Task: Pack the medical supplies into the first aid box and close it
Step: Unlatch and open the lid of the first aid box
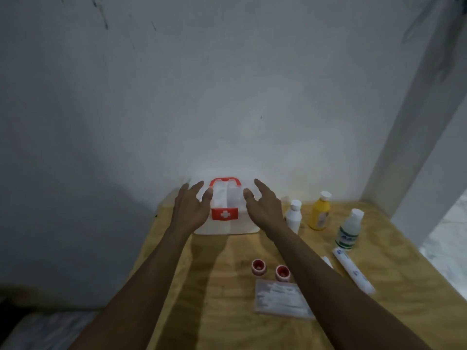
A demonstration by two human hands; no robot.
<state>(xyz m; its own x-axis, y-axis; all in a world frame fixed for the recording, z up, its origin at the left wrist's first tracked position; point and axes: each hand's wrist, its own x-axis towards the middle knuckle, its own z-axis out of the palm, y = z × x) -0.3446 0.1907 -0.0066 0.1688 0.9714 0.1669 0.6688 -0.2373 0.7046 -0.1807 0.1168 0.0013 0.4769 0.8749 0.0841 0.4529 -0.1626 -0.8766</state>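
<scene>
A white first aid box [227, 224] with a red handle and a red cross latch stands closed at the back of the wooden table, against the wall. My left hand [190, 207] hovers at its left side and my right hand [265, 204] at its right side, both with fingers spread and holding nothing. Right of the box stand a small white bottle [294, 215], a yellow bottle [320, 210] and a clear bottle with a green label [350, 228]. Two red-and-white tape rolls [259, 267], a clear packet of cotton swabs [280, 298] and a rolled white bandage [352, 270] lie nearer me.
The wooden table [222, 299] ends at the left around the box's left side and at the right beyond the bandage. A grey wall rises right behind the box. A white pillar [417, 173] stands at the back right corner.
</scene>
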